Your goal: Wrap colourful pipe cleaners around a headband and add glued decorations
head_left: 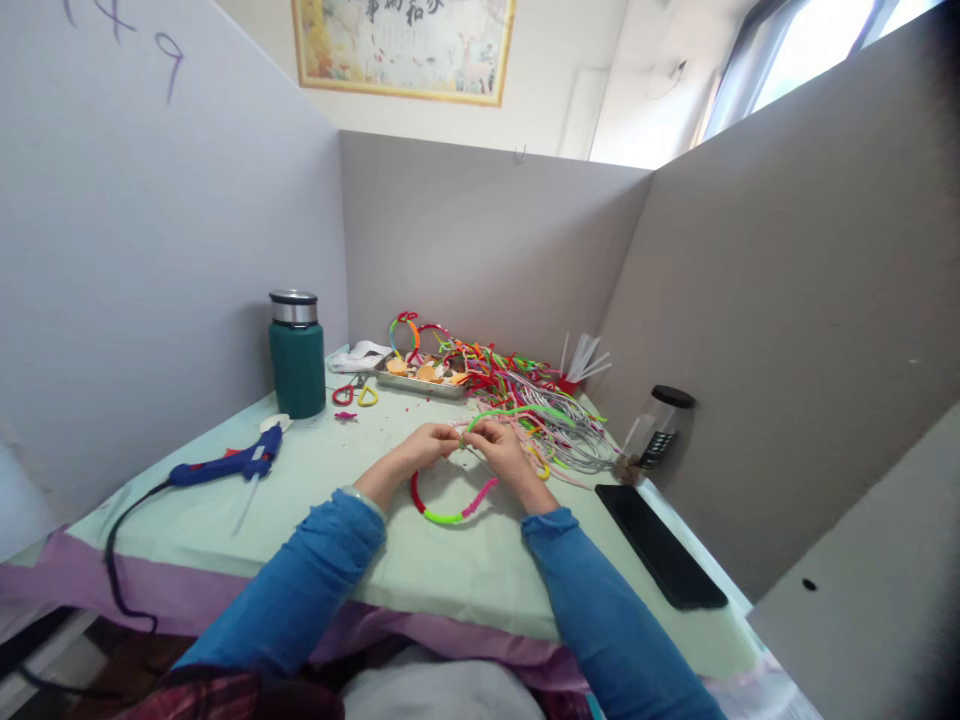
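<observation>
A hoop (444,518), wrapped in red, bright green and pink fuzzy stem, hangs below my fingers over the table. My left hand (429,446) pinches the bare upper part of it. Close beside, my right hand (504,452) has its fingertips closed on a green pipe cleaner (529,410), whose long free end curves out to the right above the hand. The fingertips of both hands almost meet, and they hide the exact spot where the pipe cleaner touches the hoop.
Behind my hands lie a tangled heap of pipe cleaners (517,375) and a metal tray (420,383) of small parts. To the left are a green bottle (297,365) and a blue glue gun (225,467); to the right, a black phone (660,548) and a clear jar (656,430). Grey partitions (480,240) enclose the table.
</observation>
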A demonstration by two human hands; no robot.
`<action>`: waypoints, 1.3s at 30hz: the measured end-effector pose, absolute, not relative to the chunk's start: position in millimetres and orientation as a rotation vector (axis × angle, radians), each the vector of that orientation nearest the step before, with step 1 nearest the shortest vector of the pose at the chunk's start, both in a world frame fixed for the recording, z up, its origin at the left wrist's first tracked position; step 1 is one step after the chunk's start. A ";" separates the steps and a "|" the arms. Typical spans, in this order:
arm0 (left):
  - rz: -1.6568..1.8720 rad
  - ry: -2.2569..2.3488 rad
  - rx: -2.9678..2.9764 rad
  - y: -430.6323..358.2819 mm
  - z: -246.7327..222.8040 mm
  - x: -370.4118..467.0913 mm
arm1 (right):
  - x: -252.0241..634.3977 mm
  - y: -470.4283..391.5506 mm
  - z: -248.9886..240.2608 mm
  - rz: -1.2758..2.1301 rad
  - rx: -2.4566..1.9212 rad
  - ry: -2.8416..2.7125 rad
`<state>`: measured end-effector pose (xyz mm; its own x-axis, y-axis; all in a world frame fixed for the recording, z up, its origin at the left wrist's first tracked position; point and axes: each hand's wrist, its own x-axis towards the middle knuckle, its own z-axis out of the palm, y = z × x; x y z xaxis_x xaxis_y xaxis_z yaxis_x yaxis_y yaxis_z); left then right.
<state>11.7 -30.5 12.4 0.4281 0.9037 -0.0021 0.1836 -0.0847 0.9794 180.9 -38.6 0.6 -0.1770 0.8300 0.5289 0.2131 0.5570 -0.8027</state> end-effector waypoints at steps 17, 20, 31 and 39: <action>0.817 1.057 1.657 -22.9 3.5 7.7 | 185.5 -41.9 1.9 0.713 -0.843 -1.949; 0.830 1.057 1.668 -22.2 2.3 7.5 | 185.4 -44.1 5.7 0.896 -0.811 -1.828; 1.072 0.997 1.752 -20.3 6.8 11.1 | 190.4 -30.4 -13.4 1.345 -0.993 -1.532; 1.048 0.860 1.694 -25.6 11.5 12.6 | 193.1 -30.1 -12.3 1.645 -0.754 -1.537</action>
